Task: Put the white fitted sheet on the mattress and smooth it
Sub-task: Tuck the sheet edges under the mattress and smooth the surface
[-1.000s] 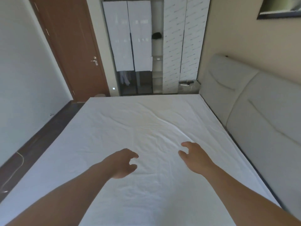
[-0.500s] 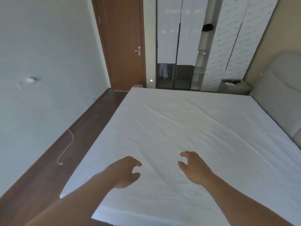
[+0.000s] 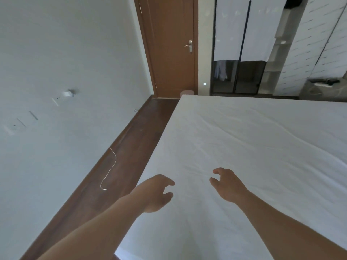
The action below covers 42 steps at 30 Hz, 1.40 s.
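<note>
The white fitted sheet (image 3: 253, 147) covers the mattress and fills the right half of the head view, with long shallow creases running across it. My left hand (image 3: 155, 194) hovers over the sheet near the bed's left edge, fingers loosely curled and holding nothing. My right hand (image 3: 228, 184) is over the sheet a little farther right, its fingers also loosely curled and empty. Whether either hand touches the fabric cannot be told. Both bare forearms reach in from the bottom.
A strip of brown wooden floor (image 3: 120, 166) runs between the bed and the grey wall on the left, with a thin white cable (image 3: 110, 169) lying on it. A brown door (image 3: 172, 47) and a wardrobe (image 3: 244, 44) stand beyond the bed's far end.
The view has swung left: the headboard has left the frame and the left wall and floor now show. Both hands keep the same loose pose, now nearer the bed's left edge.
</note>
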Tool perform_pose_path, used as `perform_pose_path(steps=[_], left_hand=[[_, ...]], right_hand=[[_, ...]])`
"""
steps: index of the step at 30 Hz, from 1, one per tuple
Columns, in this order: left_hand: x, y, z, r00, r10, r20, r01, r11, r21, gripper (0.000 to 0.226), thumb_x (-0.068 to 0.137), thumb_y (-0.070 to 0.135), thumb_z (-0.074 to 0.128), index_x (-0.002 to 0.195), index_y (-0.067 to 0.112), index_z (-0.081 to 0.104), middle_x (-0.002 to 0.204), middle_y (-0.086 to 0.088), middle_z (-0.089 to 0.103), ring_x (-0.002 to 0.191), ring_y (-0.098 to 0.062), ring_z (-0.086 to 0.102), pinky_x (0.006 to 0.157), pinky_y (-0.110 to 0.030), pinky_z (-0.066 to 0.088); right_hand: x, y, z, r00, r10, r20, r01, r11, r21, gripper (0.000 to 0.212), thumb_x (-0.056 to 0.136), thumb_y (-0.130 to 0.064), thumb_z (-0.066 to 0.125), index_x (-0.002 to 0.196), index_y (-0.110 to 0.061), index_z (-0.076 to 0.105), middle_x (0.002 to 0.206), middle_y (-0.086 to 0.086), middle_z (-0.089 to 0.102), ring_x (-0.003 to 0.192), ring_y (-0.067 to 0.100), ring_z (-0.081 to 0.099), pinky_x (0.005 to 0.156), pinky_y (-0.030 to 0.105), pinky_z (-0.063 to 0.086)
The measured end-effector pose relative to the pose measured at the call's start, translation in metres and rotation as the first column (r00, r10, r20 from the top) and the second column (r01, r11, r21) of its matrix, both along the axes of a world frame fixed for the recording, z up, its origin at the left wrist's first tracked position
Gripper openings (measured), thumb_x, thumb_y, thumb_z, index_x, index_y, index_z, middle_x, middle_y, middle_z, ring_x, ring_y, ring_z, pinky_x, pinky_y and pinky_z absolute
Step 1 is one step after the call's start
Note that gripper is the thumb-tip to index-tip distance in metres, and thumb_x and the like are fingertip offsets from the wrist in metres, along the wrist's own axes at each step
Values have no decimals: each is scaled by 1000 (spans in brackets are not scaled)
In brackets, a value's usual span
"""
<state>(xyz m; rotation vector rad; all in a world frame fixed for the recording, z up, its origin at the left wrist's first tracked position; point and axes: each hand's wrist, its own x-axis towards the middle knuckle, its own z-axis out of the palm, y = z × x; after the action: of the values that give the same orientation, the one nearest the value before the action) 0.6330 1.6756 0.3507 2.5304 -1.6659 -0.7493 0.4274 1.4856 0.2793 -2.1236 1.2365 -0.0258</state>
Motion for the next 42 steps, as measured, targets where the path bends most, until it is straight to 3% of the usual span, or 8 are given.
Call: perform_pose_path(steps=[5,9,12,18,26,30,39,42], left_hand=[[92,-38,-7,996,-88,-19,87,996,-23,46,102,48,51,147,39,47,150,18,44,133,-6,50,112,-32,41],[163,-83,-21,953,-303,-18,301,951,-68,47,103,45,50,148,34,46,153,13,42,137,-7,47,114,-29,36],[196,-109,-22,872,-487,-45,482,872,-92,46,104,45,47,149,34,45,154,14,41,138,-6,43,116,-30,34],[227,-131,1,688,-723,-53,721,690,-64,49,103,47,49,149,33,46,154,11,41,128,-12,53,110,-34,42],[246,-121,4,582,-812,-44,808,583,-85,49,101,49,50,148,35,46,155,15,38,129,-11,52,109,-35,43],[271,-131,3,509,-860,-38,858,511,-48,50,101,47,50,149,35,45,157,14,36,131,-12,51,109,-35,43],[380,-239,22,347,-937,-20,931,347,-116,48,101,48,50,147,36,46,156,16,34,130,-10,50,108,-35,43],[430,-284,28,313,-950,-14,945,313,-90,49,100,48,49,148,36,45,158,15,33,133,-10,48,109,-34,42]], right_hand=[[73,-21,0,998,-58,-4,58,997,-44,50,101,-43,53,146,-23,49,145,8,49,127,21,54,106,36,43],[104,-17,3,959,-284,1,283,956,-81,48,101,-40,55,145,-21,51,143,8,51,122,21,57,101,33,45],[114,13,9,860,-510,-15,507,858,-83,46,101,-40,56,143,-22,53,141,8,53,117,22,61,99,32,47],[136,100,34,683,-730,-39,722,682,-121,47,100,-42,56,144,-26,51,144,4,52,122,20,58,103,31,45],[163,149,50,585,-811,11,800,574,-177,47,100,-43,56,144,-26,51,143,2,53,111,17,61,94,29,47],[201,158,50,553,-833,8,822,543,-172,48,100,-44,56,144,-26,51,144,2,53,114,16,60,100,30,47],[334,97,68,345,-937,54,918,325,-227,46,100,-43,56,143,-27,53,141,0,54,107,14,60,98,31,47],[396,75,67,333,-943,12,924,324,-205,48,100,-45,55,144,-29,50,144,-3,50,112,13,59,100,29,46]])
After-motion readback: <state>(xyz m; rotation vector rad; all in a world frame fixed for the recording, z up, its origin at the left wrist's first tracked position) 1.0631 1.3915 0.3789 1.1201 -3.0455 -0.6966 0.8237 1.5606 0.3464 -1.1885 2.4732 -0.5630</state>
